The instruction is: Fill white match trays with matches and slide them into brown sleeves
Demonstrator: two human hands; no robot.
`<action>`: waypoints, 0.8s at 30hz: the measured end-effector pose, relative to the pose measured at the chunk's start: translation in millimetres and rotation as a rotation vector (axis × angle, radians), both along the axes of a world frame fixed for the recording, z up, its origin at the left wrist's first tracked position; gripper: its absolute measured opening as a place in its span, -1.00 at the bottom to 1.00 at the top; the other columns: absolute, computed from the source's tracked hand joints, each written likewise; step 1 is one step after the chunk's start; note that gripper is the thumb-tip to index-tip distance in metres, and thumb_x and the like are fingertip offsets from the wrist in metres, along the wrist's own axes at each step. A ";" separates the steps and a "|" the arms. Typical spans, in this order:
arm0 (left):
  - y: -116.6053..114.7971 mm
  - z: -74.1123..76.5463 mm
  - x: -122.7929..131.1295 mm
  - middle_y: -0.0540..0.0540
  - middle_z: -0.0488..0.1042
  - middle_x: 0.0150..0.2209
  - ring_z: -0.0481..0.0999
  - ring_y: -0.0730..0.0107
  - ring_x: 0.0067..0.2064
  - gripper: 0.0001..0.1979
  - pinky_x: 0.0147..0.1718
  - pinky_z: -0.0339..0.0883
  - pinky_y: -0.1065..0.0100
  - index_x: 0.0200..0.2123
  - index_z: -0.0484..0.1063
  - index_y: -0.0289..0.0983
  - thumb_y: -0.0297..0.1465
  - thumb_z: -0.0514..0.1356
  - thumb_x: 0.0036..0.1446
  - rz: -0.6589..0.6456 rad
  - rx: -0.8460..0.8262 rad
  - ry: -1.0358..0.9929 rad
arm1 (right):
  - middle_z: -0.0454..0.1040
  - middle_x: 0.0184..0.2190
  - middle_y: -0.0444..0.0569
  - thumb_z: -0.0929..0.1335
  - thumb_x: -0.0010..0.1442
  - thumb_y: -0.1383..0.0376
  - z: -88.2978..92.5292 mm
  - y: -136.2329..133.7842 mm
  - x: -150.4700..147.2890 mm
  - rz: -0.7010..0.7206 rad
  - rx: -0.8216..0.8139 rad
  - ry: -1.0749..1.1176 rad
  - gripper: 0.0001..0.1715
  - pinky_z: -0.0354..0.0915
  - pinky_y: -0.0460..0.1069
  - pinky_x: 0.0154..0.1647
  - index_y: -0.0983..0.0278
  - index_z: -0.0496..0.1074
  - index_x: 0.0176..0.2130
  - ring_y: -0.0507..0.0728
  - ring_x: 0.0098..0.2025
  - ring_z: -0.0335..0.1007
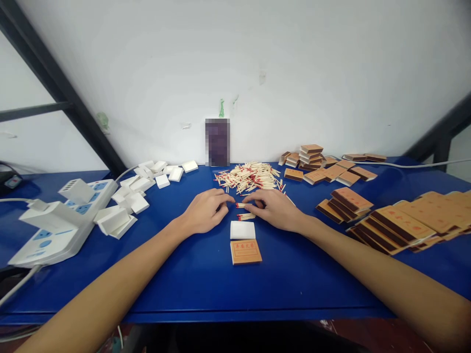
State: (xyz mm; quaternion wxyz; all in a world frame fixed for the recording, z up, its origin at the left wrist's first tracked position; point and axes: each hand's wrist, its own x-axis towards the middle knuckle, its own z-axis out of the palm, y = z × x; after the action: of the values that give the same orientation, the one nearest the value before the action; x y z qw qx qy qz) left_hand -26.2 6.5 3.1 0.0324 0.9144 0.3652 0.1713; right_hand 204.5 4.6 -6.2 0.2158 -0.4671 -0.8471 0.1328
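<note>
My right hand holds a few matches between thumb and fingers, their red heads pointing left. Opposite it, my left hand has its index fingertip at the match heads; thumb and index finger are apart, with nothing seen between them. Just below lies another small row of matches, near my right thumb. Closer to me is a white inner tray, touching or nearly touching an orange matchbox sleeve with red print. Behind both hands spreads a heap of loose red-headed matches.
Several white trays lie at the left, beside a white power strip with plugs and cables. Orange sleeves are piled at the back right and in larger stacks at the right. A pixelated dark rectangle stands against the wall.
</note>
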 end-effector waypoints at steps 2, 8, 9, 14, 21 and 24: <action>0.4 -0.8 -0.2 -0.12 0.52 -0.20 0.47 0.23 -0.14 -0.66 -0.10 0.36 0.18 -0.06 0.50 -0.28 -0.47 -0.02 0.25 -0.001 0.004 0.001 | 0.33 -0.58 -0.18 0.33 0.27 0.13 -0.5 -0.7 1.2 0.017 -0.005 0.021 -0.74 0.02 -0.06 -0.45 0.17 0.58 -0.20 0.02 -0.49 0.20; 1.4 -2.8 -0.2 -0.12 0.52 -0.21 0.48 0.24 -0.15 -0.68 -0.10 0.37 0.20 -0.07 0.50 -0.28 -0.46 -0.01 0.26 -0.002 0.012 -0.007 | 0.42 -0.52 -0.15 0.32 0.27 0.17 4.5 -11.4 5.6 0.117 -0.048 0.093 -0.74 0.08 -0.06 -0.43 0.21 0.59 -0.27 0.02 -0.48 0.22; 1.4 -2.8 -0.2 -0.12 0.52 -0.21 0.48 0.24 -0.15 -0.68 -0.11 0.36 0.20 -0.07 0.50 -0.27 -0.46 -0.01 0.26 -0.002 0.012 -0.006 | 0.44 -0.51 -0.14 0.31 0.28 0.18 5.7 -13.1 5.8 0.137 -0.061 0.101 -0.73 0.10 -0.06 -0.42 0.22 0.59 -0.27 0.02 -0.47 0.23; 1.3 -2.5 -0.4 -0.11 0.49 -0.24 0.45 0.25 -0.17 -0.68 -0.12 0.34 0.21 -0.07 0.50 -0.27 -0.46 -0.01 0.26 0.001 0.006 0.005 | 0.49 -0.43 -0.10 0.26 0.30 0.22 5.5 -9.7 7.9 0.038 -0.015 0.097 -0.70 0.14 -0.04 -0.37 0.23 0.57 -0.20 0.05 -0.43 0.28; 1.7 -3.6 0.1 -0.16 0.39 -0.08 0.34 0.16 -0.07 -0.60 -0.04 0.28 0.11 0.14 0.39 -0.24 -0.39 0.00 0.28 0.042 0.012 0.055 | 0.50 -0.26 0.03 0.26 0.25 0.33 -4.3 4.7 9.0 -0.165 0.127 -0.128 -0.55 0.21 0.01 -0.26 0.30 0.42 0.11 0.14 -0.28 0.37; 0.5 -1.7 0.4 -0.18 0.36 0.03 0.30 0.12 0.01 -0.58 0.01 0.25 0.07 0.18 0.35 -0.24 -0.37 -0.02 0.30 0.009 0.013 0.053 | 0.50 -0.14 0.11 0.24 0.27 0.32 -0.4 4.1 10.2 -0.207 0.166 -0.164 -0.53 0.25 0.03 -0.16 0.33 0.40 0.14 0.19 -0.17 0.41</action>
State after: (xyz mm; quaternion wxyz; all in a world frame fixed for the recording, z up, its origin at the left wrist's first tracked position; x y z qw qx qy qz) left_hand -25.8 7.0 1.4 0.0160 0.9173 0.3688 0.1495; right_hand 214.7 8.7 -6.5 0.1962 -0.5418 -0.8172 0.0008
